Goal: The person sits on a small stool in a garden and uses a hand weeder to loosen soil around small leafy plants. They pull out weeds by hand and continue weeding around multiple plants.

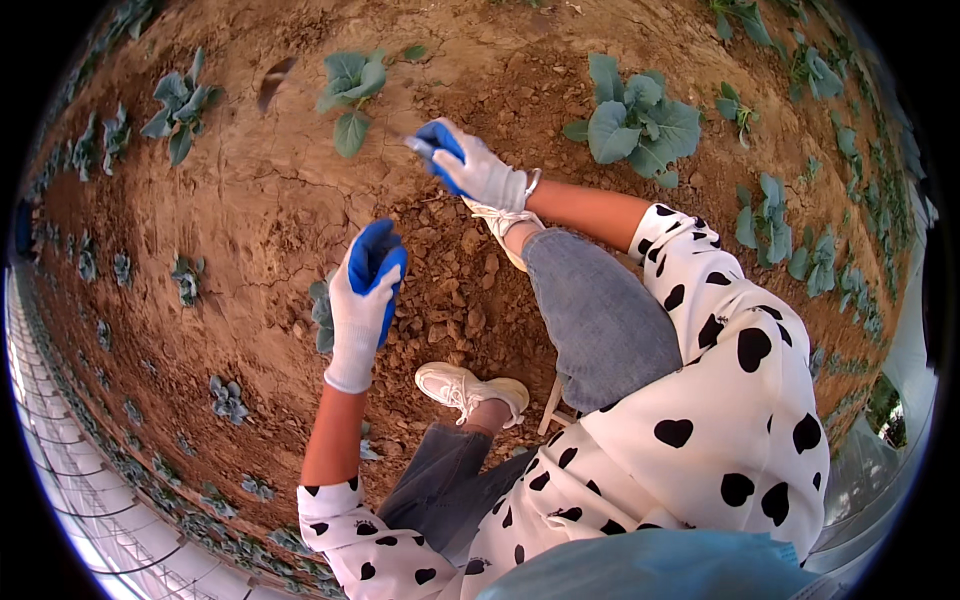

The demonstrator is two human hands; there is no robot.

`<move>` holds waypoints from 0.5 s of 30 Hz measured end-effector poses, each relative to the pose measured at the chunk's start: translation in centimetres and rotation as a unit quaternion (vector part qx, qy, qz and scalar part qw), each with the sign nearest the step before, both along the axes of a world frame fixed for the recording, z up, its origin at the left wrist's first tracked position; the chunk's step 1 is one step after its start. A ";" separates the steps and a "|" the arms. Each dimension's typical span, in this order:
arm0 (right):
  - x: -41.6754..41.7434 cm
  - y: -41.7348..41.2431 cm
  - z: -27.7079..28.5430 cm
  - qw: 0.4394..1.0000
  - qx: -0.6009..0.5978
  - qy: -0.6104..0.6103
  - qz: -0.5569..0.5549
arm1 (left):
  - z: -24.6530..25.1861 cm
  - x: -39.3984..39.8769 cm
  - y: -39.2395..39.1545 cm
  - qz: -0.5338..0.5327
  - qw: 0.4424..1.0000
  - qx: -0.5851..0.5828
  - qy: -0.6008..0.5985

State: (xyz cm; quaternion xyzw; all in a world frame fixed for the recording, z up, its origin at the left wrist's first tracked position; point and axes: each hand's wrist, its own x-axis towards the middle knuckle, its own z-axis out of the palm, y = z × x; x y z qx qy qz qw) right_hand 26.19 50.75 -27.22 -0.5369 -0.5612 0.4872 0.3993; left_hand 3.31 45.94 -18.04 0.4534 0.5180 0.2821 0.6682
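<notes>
My right hand (469,161), in a white knit glove with a blue coated palm, grips the pale handle end (418,145) of what looks like a hand hoe. Motion blurs its thin shaft, and a dark blade (276,82) shows beyond a leafy cabbage-like seedling (352,86). My left hand (367,281) wears a matching glove; its fingers are bent, apart from the thumb, with nothing visible between them. Under the left wrist, another seedling (322,313) is partly hidden. Loose, broken clods (450,300) lie between my two shoes.
A larger leafy plant (641,124) grows beyond my right forearm. Another seedling (180,109) stands at upper left, with rows of plants along both sides. My shoes (469,394) rest on the soil; part of a wooden stool (553,409) shows beneath me. Plastic sheeting (911,330) edges the right side.
</notes>
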 end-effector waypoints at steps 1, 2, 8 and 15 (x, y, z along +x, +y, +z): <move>2.3 0.3 -2.4 0.997 0.042 -0.038 -0.054 | 0.6 -0.2 -1.0 -0.017 1.000 -0.015 0.011; 4.0 0.3 -3.7 0.992 0.001 -0.083 -0.100 | 1.5 -0.9 -2.3 -0.035 0.999 -0.012 0.037; 9.3 2.3 -8.2 0.936 -0.007 -0.330 -0.119 | 7.0 -4.4 -11.6 0.027 0.987 -0.140 0.077; 7.0 11.9 -9.5 0.903 -0.062 -0.426 -0.003 | 10.5 -3.1 -14.8 0.072 0.986 -0.137 0.062</move>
